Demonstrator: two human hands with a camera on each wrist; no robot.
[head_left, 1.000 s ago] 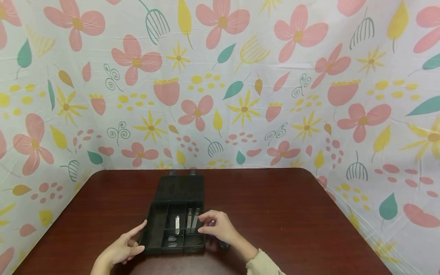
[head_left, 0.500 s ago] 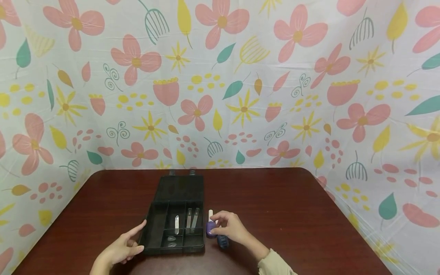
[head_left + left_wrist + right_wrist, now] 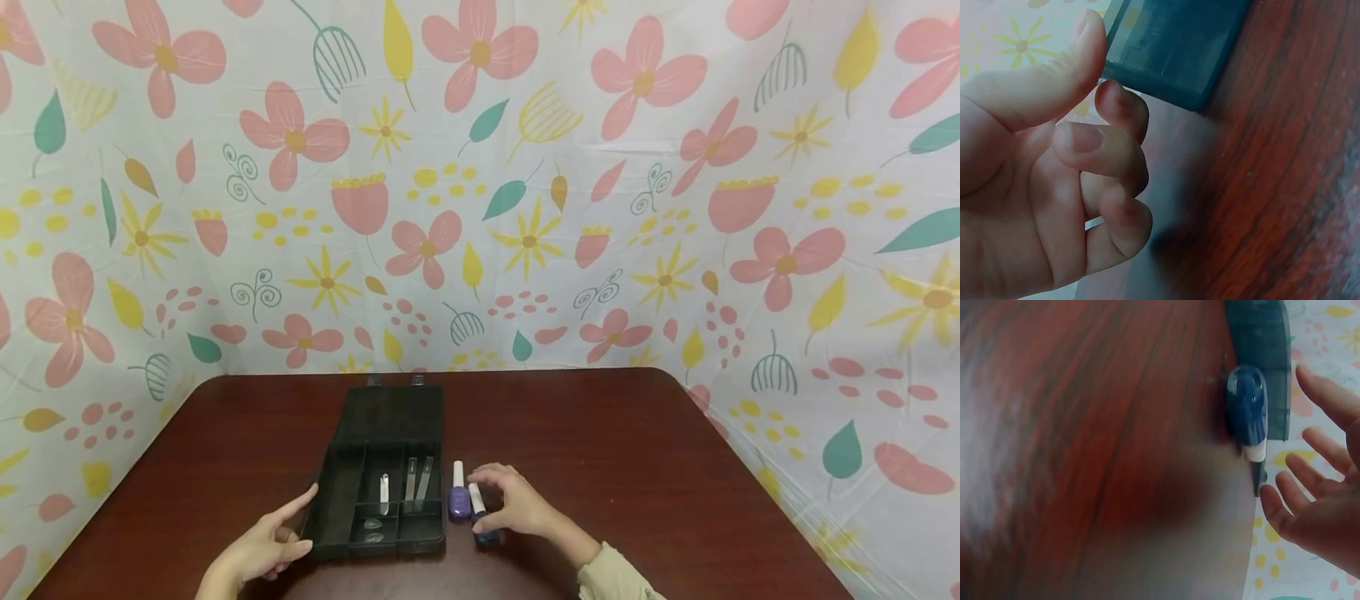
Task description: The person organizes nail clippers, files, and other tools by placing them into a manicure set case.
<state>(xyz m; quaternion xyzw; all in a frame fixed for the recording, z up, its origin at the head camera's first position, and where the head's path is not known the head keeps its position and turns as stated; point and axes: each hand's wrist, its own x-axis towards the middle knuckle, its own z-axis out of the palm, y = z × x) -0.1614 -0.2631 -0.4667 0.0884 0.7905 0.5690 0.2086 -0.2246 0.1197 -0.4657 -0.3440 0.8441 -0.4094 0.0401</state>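
A black divided organizer box (image 3: 341,492) lies with its lid laid back on the table. My left hand (image 3: 258,546) rests against its left side, index finger straight along the wall and thumb at the near corner; the other fingers are bent. Inside are a nail clipper (image 3: 385,493), two slim metal strips with clear tops (image 3: 417,483) and two small clear pieces (image 3: 373,531). To the right of the box lies a purple nail polish bottle (image 3: 459,503). Beside it is a dark blue nail polish bottle (image 3: 487,538) with a white cap. My right hand (image 3: 517,504) spreads its fingers around the blue bottle, apart from it in the right wrist view.
The dark red-brown table (image 3: 600,467) extends around the box. A white cloth (image 3: 480,183) printed with flowers hangs behind and at both sides of it. The opened lid (image 3: 390,414) reaches toward the far edge.
My right hand has left the box's right side, passed over the purple nail polish bottle and moved right to the dark blue one. My left hand stays at the box.
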